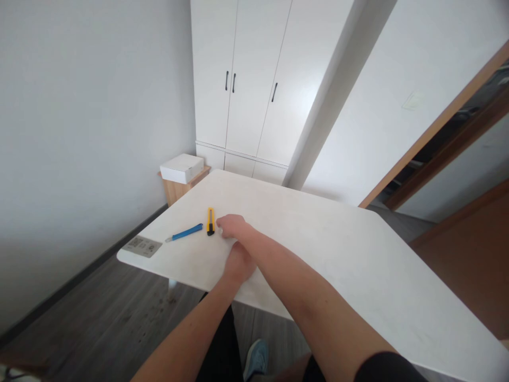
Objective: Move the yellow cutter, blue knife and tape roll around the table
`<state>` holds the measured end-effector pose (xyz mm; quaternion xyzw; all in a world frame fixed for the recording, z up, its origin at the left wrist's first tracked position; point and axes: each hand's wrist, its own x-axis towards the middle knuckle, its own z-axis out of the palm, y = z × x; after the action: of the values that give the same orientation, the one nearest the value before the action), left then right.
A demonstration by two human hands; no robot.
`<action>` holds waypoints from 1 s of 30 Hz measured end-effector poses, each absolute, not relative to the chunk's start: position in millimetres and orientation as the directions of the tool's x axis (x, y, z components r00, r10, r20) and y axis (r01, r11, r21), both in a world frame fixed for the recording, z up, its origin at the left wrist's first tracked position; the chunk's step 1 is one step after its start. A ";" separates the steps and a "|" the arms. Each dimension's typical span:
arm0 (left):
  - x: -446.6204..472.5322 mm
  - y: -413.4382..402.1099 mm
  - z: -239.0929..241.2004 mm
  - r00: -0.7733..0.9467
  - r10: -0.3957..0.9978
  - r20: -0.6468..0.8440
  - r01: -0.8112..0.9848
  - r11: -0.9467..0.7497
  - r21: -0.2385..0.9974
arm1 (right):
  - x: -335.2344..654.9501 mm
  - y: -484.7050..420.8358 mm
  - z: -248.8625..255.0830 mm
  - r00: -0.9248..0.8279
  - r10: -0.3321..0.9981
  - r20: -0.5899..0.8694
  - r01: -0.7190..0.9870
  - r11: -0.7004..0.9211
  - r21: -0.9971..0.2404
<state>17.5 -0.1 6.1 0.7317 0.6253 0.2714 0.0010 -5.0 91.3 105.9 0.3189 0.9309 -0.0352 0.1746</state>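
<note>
- Landmark for all places: the yellow cutter [210, 221], found lying on the white table [310, 223], most of whose top stretches to the right of it
- Long axis of the cutter: runs away from the person, nearly straight, dark end on the near side and plain yellow end on the far side
- Right hand [233, 225]: just right of the cutter and the nearer of the two, at about the level of its dark end; a narrow gap shows between fingers and cutter, no contact observed
- Right hand condition: fingers look curled in and point toward the cutter; whether anything is held inside cannot be told
- Left hand [238, 262]: right of the cutter and nearer the person, partly covered by the right wrist; its fingers are hidden, so open, closed or gripping cannot be told
- Access, as judged: the right hand has the shorter, sideways line to the cutter; the left hand would have to come round the right one
- Blue tool [186, 233]: just left of the cutter, apart from it, its long axis roughly crosswise to the cutter's, pale tip at the end farther from it
- Label [142, 246]: on the table, farther left of the cutter, past that pale tip
</note>
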 end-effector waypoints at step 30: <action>11.7 -3.6 10.9 0.122 0.925 0.360 0.937 -0.227 0.267 | 284.9 101.9 147.0 -0.133 0.831 -0.540 0.970 0.222 0.102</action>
<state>11.7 -3.6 10.9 0.7489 0.6214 0.2299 -0.0128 284.9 101.9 147.0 0.6084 0.7399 -0.1381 0.2516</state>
